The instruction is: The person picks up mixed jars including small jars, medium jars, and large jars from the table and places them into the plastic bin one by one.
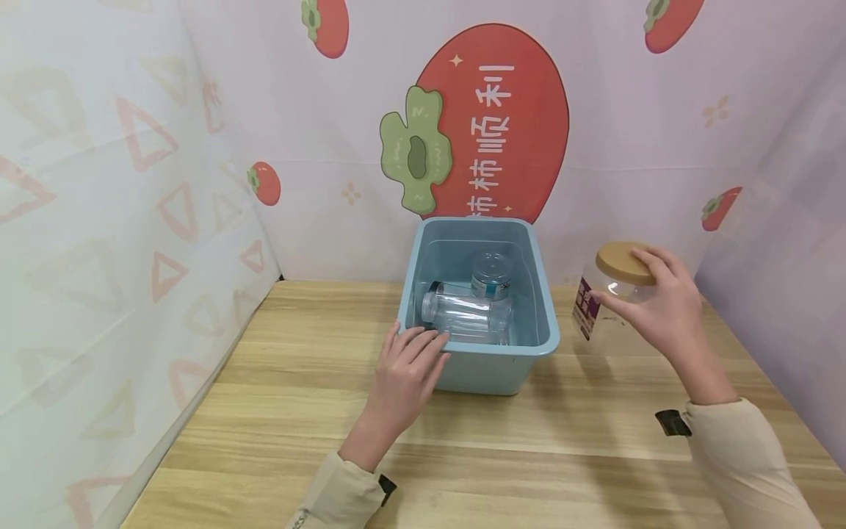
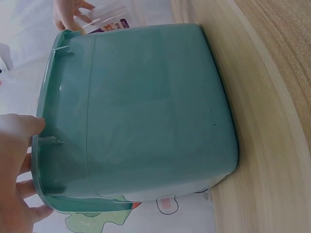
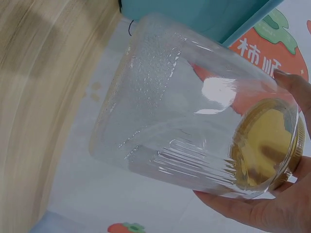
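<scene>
My right hand [image 1: 664,305] grips a large clear plastic jar [image 3: 160,107] near its top, thumb on one side and fingers by the gold lid [image 1: 624,262]. A purple label [image 1: 585,308] shows on the jar's left side. The jar is to the right of a blue plastic bin [image 1: 479,371], its base above the tabletop in the right wrist view. My left hand [image 1: 406,371] holds the bin's near-left rim, with the thumb outside and fingers over the edge. Inside the bin, a clear jar [image 1: 463,308] lies on its side before a clear-lidded jar [image 1: 492,273].
The bin stands on a wood-grain table [image 1: 304,367], close to the back wall. A white cloth [image 1: 330,235] printed with persimmons hangs behind, and patterned sheets enclose both sides.
</scene>
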The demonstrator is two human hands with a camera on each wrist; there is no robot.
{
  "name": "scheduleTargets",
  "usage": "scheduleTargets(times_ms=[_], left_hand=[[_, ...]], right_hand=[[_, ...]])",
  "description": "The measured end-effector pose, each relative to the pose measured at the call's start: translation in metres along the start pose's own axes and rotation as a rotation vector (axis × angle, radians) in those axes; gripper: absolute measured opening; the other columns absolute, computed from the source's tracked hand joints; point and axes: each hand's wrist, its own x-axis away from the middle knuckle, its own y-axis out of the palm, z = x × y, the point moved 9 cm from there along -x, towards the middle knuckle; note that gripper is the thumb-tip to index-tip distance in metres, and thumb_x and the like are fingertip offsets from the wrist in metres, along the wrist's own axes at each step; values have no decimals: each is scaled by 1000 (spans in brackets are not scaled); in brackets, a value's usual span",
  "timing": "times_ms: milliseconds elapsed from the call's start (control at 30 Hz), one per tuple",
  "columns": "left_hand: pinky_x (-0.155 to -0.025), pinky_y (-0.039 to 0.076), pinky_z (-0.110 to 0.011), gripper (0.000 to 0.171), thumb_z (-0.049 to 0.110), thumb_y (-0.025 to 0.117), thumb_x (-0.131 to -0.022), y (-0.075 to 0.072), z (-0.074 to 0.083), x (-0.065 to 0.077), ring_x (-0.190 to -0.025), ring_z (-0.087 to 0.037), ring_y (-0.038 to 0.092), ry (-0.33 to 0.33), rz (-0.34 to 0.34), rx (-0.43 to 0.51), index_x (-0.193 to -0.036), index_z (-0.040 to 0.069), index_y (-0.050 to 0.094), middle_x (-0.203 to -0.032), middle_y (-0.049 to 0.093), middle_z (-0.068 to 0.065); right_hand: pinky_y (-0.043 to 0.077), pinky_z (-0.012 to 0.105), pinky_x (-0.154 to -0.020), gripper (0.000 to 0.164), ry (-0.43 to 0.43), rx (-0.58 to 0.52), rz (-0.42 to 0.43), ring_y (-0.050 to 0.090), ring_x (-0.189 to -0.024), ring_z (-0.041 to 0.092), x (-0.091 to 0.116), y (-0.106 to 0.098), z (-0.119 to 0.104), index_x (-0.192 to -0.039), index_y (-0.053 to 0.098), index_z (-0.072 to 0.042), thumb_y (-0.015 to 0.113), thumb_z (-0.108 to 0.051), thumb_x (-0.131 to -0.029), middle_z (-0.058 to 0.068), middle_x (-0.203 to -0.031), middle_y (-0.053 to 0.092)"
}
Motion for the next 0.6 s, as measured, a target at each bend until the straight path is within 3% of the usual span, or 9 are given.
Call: scheduleTargets(times_ms=[300, 600], left_hand=[[-107, 50, -64, 32, 12, 87, -87, 0, 0, 0, -108, -33, 69, 4, -6, -6, -117, 8, 79, -111, 78, -7], [-108, 49, -65, 31, 11, 86, -87, 1, -1, 1, -109, -33, 69, 5, 0, -1, -116, 6, 79, -111, 78, -8]], right_hand=[[39, 77, -103, 90, 8, 14, -60, 43, -138, 59, -10, -3, -5, -151, 52, 3, 95, -21, -76, 30, -157, 43], [39, 76, -106, 92, -5, 19, -103, 42, -139, 57, -18, -6, -10, -150, 51, 7, 96, -24, -76, 30, -157, 42]])
